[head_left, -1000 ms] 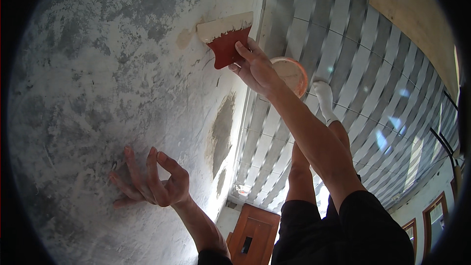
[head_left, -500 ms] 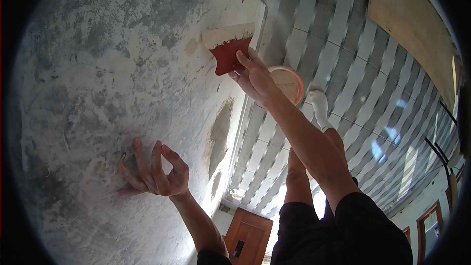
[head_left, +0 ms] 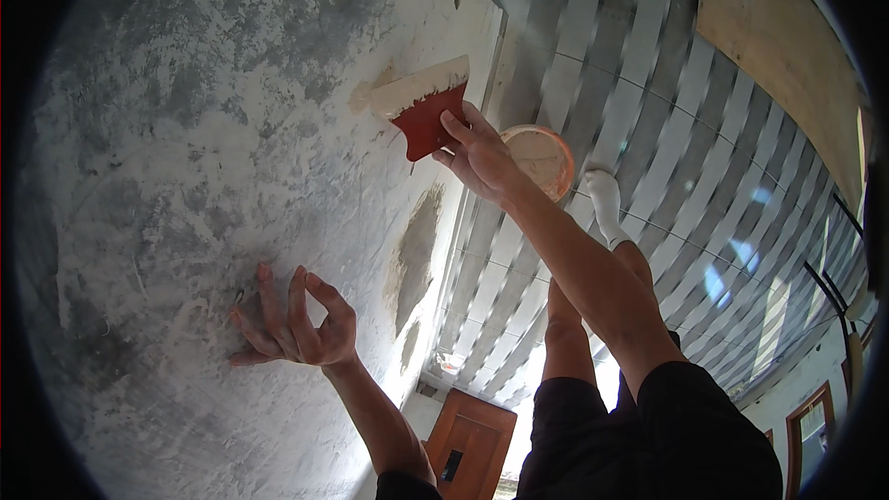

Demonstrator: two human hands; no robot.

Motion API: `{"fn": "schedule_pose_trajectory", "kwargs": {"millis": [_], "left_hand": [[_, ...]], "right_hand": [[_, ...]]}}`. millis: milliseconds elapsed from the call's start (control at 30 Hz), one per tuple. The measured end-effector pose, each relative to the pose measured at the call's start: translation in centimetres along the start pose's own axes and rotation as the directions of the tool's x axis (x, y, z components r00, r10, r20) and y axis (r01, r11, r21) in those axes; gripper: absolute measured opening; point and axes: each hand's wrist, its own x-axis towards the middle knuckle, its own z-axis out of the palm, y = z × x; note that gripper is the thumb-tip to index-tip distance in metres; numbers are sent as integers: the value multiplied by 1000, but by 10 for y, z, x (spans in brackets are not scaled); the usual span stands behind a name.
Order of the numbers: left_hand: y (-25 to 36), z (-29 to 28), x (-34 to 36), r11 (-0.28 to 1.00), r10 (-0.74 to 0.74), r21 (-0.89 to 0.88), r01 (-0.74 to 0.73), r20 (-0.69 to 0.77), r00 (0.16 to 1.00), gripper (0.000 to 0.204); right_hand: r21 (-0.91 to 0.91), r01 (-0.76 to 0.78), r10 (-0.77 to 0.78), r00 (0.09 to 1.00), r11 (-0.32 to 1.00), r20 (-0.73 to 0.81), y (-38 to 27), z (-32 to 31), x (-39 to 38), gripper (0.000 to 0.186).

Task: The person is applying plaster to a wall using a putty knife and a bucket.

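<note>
My right hand (head_left: 480,159) grips a red putty scraper (head_left: 430,120) by its body, thumb on the near face. Pale putty coats the scraper's wide edge, which lies at or close to the grey, patchy plaster wall (head_left: 176,148); exact contact cannot be told. A damp beige smear shows on the wall beside the blade's left end. Lower on the left, my left hand (head_left: 306,324) has its fingers spread and bent, with the fingertips at the wall and nothing held.
A round orange-rimmed tub (head_left: 567,156) with pale material inside stands on the striped tile floor (head_left: 685,143), just right of my right hand. A darker bare patch (head_left: 417,255) marks the wall near its edge. A wooden door (head_left: 469,440) is at the bottom; a tan board (head_left: 778,46) lies upper right.
My right hand has shifted the scraper slightly down and left, and its blade now slants more, with the left end lower. My left hand has barely moved.
</note>
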Motion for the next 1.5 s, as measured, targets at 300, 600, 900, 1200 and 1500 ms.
{"fn": "schedule_pose_trajectory", "kwargs": {"millis": [300, 600, 900, 1200, 1500], "left_hand": [[2, 0, 1, 1000, -19, -8, 19, 8, 1000, 4], [4, 3, 3, 1000, -24, 8, 24, -15, 1000, 3], [3, 3, 1, 1000, -7, -9, 7, -34, 999, 3], [1, 0, -5, 999, 22, -50, -22, 13, 1000, 3], [-1, -3, -1, 999, 50, 1, -50, 57, 997, 5]], "right_hand": [[-174, 292, -320, 934, 940, -161, -67, 8, -26, 32], [3, 260, -257, 957, 966, -135, -89, 43, -3, 32], [139, 243, -246, 969, 960, 7, -77, 40, 36, 33], [162, 261, -277, 957, 952, 84, -70, 41, 53, 32], [188, 237, -263, 957, 953, 122, -64, 23, 66, 34]]}}
